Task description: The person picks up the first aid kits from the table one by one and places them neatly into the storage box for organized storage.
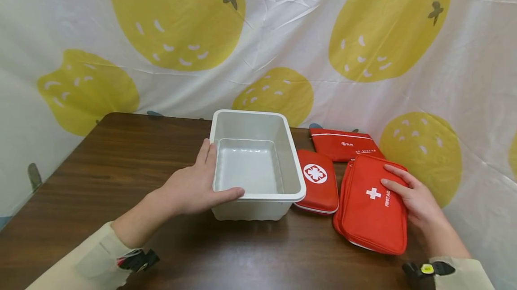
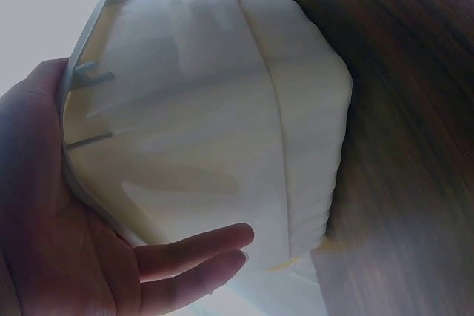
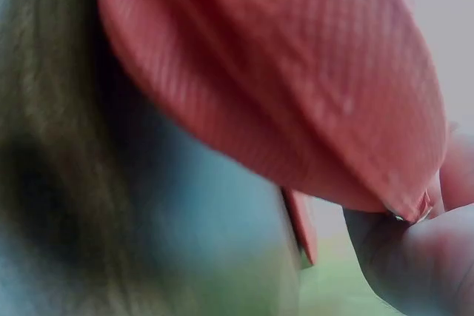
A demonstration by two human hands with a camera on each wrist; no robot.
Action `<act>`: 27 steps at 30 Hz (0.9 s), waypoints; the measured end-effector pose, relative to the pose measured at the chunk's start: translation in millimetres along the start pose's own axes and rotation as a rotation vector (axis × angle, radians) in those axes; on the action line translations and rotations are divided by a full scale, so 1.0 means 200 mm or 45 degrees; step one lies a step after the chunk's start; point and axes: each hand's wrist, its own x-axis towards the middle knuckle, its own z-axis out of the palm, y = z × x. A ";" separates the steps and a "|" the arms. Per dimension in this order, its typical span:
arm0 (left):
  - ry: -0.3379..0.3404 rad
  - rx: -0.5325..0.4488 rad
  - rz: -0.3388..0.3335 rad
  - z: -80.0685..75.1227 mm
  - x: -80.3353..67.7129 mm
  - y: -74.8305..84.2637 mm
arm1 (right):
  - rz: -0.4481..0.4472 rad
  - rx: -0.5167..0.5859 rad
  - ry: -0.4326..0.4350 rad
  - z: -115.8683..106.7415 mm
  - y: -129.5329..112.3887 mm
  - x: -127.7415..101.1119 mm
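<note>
While the left hand rests at the near left corner of a pale grey, rectangular plastic bin, its grip is spread: the thumb lies along the near rim and the straight fingers reach along the outside of the left wall. That bin sits around the middle of a dark brown, wood-grained desk, nearer the far edge than the near one, its glossy inner floor showing from above. Toward the right edge of the desk, the right hand holds a soft red fabric pouch printed with a white cross and the words FIRST AID; here the grip is pinching the pouch's right side, fingers laid over the upper face and thumb beneath. Whether the pouch touches the desk below I cannot tell. Between bin and pouch lies a rounded red case with a white circular cross emblem, its left part hidden behind the bin. At the far right corner of the desk, behind both red items, lies a flat red pouch with a white stripe and small white lettering. Pale sleeves cover both forearms, with a dark strap at each wrist, and a white curtain printed with large yellow lemons hangs beyond the far edge.
</note>
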 end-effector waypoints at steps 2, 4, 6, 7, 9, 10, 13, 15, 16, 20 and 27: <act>-0.001 0.000 0.001 0.00 0.00 0.00 | -0.018 0.007 -0.003 0.00 -0.02 0.00; -0.001 -0.002 0.002 0.00 0.00 0.00 | -0.035 0.011 -0.005 0.00 -0.03 -0.01; -0.002 -0.004 0.003 0.00 0.00 0.00 | -0.058 0.019 -0.006 0.00 -0.05 -0.01; -0.002 -0.005 0.003 0.00 0.00 0.00 | -0.069 0.025 -0.007 0.00 -0.06 -0.01; 0.000 -0.008 0.003 0.00 0.00 0.00 | -0.090 0.035 -0.002 0.00 -0.08 -0.02; -0.001 -0.008 0.003 0.00 0.00 0.00 | -0.096 0.034 0.007 0.00 -0.09 -0.03; -0.001 -0.011 0.003 0.00 0.00 0.00 | -0.092 0.035 0.034 0.01 -0.12 -0.04; -0.005 -0.013 0.003 0.00 0.00 0.00 | -0.095 0.046 0.045 0.01 -0.14 -0.04; -0.008 -0.011 0.003 0.00 0.00 0.00 | -0.098 0.056 0.047 0.01 -0.15 -0.05; -0.017 -0.013 0.006 -0.01 0.00 0.00 | -0.139 0.120 0.015 0.01 -0.18 -0.07; -0.019 -0.018 0.012 -0.02 0.00 0.00 | -0.173 0.108 0.019 0.03 -0.28 -0.11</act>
